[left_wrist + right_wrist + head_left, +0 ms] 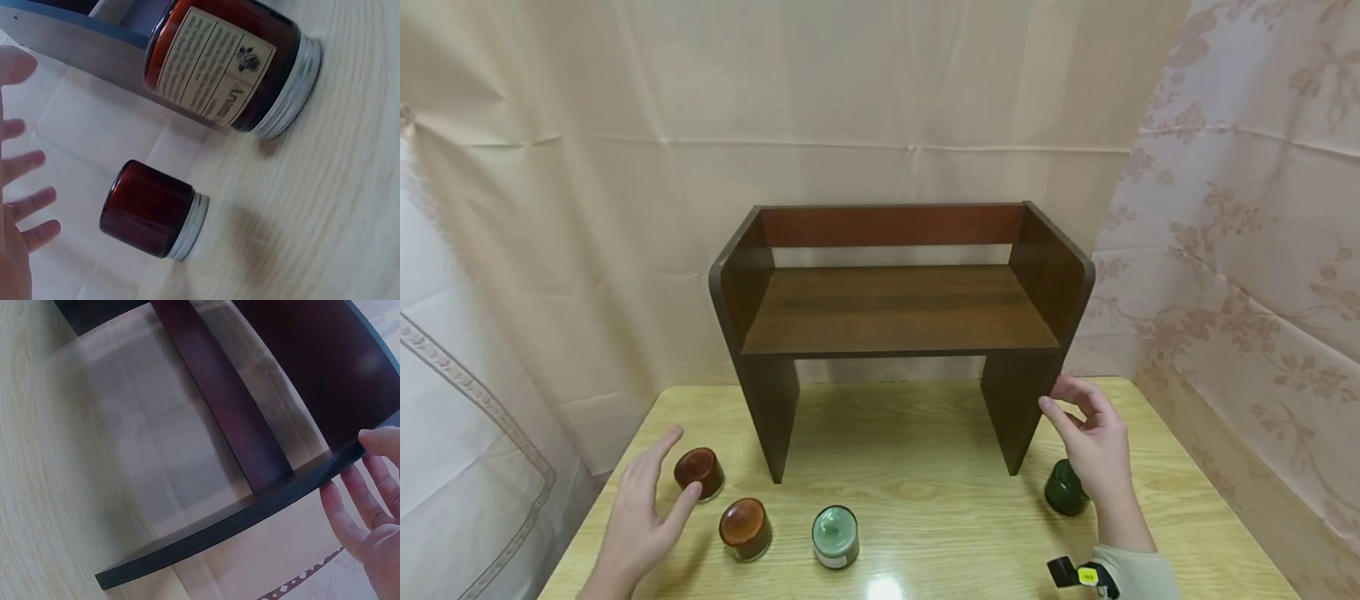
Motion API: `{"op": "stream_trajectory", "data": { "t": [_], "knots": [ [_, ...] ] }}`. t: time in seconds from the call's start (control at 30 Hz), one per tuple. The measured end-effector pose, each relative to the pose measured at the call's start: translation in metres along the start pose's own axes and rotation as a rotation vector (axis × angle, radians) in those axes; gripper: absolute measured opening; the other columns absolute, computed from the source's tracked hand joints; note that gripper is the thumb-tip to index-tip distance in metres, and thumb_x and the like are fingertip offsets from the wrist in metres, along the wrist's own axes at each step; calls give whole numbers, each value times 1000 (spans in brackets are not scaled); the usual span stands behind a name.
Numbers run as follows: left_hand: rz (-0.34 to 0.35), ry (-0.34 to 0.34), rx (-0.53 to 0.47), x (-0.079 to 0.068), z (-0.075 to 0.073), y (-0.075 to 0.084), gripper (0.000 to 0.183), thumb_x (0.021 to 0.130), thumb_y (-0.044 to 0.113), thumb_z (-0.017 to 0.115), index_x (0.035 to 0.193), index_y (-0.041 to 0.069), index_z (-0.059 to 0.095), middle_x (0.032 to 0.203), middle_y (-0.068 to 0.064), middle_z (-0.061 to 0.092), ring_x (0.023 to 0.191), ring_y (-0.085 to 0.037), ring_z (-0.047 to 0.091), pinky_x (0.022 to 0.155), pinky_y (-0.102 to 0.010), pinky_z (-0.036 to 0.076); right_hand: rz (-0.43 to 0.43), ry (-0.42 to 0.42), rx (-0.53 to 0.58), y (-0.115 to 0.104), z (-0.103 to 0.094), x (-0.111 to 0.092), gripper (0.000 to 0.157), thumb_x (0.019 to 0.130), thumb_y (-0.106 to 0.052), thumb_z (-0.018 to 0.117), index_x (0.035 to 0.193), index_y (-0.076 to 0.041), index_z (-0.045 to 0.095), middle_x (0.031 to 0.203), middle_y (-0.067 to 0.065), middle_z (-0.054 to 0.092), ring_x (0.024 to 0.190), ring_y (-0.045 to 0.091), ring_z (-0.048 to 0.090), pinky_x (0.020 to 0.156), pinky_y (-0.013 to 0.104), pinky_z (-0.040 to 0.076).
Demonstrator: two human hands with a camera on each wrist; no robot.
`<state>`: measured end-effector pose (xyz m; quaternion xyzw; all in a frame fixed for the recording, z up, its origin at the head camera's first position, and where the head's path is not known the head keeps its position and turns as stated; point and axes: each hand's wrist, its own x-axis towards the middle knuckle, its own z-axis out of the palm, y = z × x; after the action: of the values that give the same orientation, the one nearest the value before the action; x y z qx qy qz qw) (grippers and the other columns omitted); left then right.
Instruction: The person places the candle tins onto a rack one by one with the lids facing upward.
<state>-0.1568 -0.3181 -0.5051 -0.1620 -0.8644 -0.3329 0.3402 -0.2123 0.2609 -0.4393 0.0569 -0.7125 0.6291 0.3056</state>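
A dark brown wooden desk shelf (902,308) stands upright on the table. My right hand (1093,437) pinches the edge of its right side panel, thumb on one face and fingers on the other, as the right wrist view shows. My left hand (638,508) hovers with spread fingers left of a dark red glass jar (698,473), apart from it. Near it stands an amber glass jar (746,529); in the left wrist view a labelled amber jar (219,62) and the dark red jar (150,209) rest on their metal lids.
A light green glass jar (835,537) stands at the front of the wood-grain table (917,517). Beside the right forearm is a dark green jar (1065,488), partly hidden by the hand. Beige curtains (887,92) hang behind the shelf, and a floral cloth (1247,250) hangs at right.
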Motion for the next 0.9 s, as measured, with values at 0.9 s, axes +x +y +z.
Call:
{"op": "stream_trajectory", "data": {
  "t": [0.9],
  "knots": [
    [51,-244,-78,-27,29,12,93,85,7,92,165,8,44,159,-1,55,124,-18,62,99,-19,47,-36,14,-69,-2,4,-3,35,94,15,76,127,10,65,106,-10,73,102,3,71,83,13,58]
  ]
}}
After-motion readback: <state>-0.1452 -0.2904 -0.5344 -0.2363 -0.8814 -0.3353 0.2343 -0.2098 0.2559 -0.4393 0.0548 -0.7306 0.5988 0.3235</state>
